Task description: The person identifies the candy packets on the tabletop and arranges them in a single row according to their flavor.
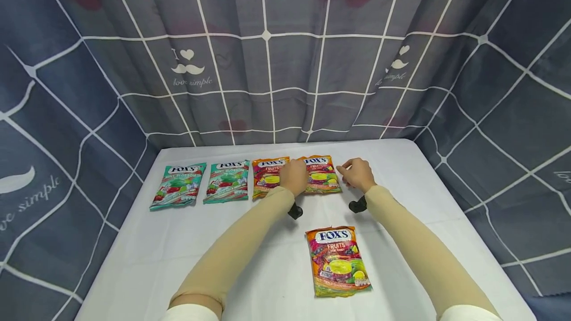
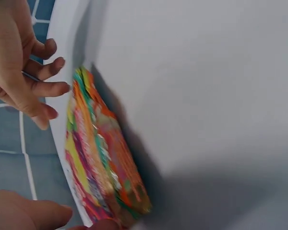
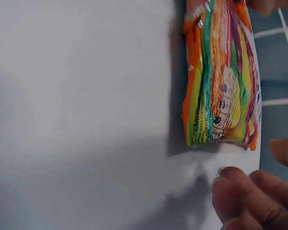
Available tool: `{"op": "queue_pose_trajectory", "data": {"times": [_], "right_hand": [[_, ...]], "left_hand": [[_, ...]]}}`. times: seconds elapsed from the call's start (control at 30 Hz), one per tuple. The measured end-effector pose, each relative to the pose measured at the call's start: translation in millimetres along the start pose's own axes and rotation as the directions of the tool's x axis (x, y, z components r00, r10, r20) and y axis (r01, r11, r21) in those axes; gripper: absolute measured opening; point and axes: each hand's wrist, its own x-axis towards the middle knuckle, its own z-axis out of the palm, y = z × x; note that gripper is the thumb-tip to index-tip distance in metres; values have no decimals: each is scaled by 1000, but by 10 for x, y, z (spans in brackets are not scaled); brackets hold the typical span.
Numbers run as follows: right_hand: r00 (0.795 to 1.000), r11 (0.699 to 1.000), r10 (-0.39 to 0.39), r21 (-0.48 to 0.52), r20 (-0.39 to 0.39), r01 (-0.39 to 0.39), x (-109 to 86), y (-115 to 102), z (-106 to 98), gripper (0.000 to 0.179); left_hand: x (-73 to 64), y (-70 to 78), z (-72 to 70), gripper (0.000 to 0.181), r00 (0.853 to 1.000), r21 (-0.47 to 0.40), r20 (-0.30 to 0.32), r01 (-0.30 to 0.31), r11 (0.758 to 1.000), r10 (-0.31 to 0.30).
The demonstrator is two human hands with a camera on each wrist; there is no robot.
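In the head view my left hand (image 1: 294, 177) is over the gap between two orange Fox's fruits candy bags, hiding the facing edges of the left bag (image 1: 266, 175) and right bag (image 1: 319, 175). The left wrist view shows fingertips (image 2: 103, 224) of this hand right at the end of the right bag (image 2: 108, 158). Off that bag's other end is my right hand (image 1: 357, 175), fingers loosely bent and holding nothing. A space separates it from the bag (image 3: 221, 86) in the right wrist view.
Two teal Fox's mint blossom bags, one (image 1: 178, 186) at far left and another (image 1: 227, 181) beside it, continue the row. Nearer me, a third fruits bag (image 1: 339, 261) lies on the white table (image 1: 178, 261). Grid-patterned curtains (image 1: 285, 63) enclose the back and sides.
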Motion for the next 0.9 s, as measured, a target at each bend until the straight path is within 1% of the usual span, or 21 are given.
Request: {"op": "queue_pose_trajectory", "data": {"times": [0.13,0.2,0.23,0.27,0.3,0.37,0.4,0.47,0.5,0.57,0.67,0.7,0.73,0.83,0.9], "right_hand": [[999,998,-36,-50,-1,36,-189,14,-77,42],[999,997,-47,-58,15,48,-284,18,-107,43],[998,997,-49,-55,34,51,-334,21,-124,43],[997,997,-55,-50,55,57,-384,32,-140,43],[995,997,-59,-47,80,63,-434,47,-158,43],[989,997,-60,-39,134,66,-547,85,-202,44],[986,997,-59,-36,158,65,-609,110,-227,44],[978,997,-57,-30,200,65,-744,177,-280,45],[974,998,-56,-26,219,63,-812,211,-307,45],[966,998,-51,-9,255,55,-947,274,-356,45],[950,999,-36,34,309,26,-1138,356,-392,43],[944,999,-31,51,329,15,-1198,378,-396,42],[937,998,-26,67,347,3,-1257,402,-394,41],[917,994,-25,108,397,-19,-1425,460,-367,38],[902,990,-28,134,431,-33,-1526,488,-347,36]], "left_hand": [[-75,59,-85,26,998,-80,57,-6,997,11],[-137,64,-133,33,994,-123,106,-21,992,34],[-177,62,-162,37,988,-146,143,-27,989,49],[-174,-3,-64,41,983,-162,166,-48,986,75],[-223,-9,-95,43,972,-186,215,-54,981,94],[-333,-26,-147,42,939,-231,316,-64,971,137],[-401,-26,-186,40,920,-256,363,-56,965,149],[-538,-42,-230,36,880,-301,437,-49,952,184],[-660,3,-375,31,856,-323,482,-23,946,185],[-818,-37,-411,28,831,-359,520,2,933,198],[-1042,-144,-445,31,790,-418,572,51,907,220],[-1119,-181,-460,33,776,-442,589,76,894,225],[-1193,-215,-472,34,757,-467,611,110,877,230],[-1406,-305,-471,36,696,-532,671,210,820,257],[-1538,-340,-457,36,662,-565,696,269,780,276]]}}
